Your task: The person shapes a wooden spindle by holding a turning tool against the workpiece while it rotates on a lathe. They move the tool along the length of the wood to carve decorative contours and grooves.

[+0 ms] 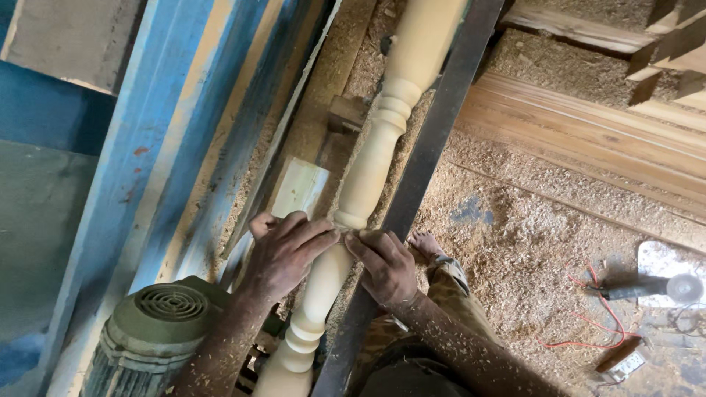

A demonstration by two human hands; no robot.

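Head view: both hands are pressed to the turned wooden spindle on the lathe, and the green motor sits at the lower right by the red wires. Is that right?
Not quite. The head view shows the green motor at the lower left, beside the blue frame; the red wires lie apart at the lower right on the sawdust-covered floor. The rest holds: the left hand and right hand both press on the turned wooden spindle.

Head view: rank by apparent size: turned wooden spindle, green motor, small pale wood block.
1. Turned wooden spindle, running nearly the full frame height.
2. Green motor, partly cut off and close to the camera, so unsure.
3. Small pale wood block, clearly smallest.
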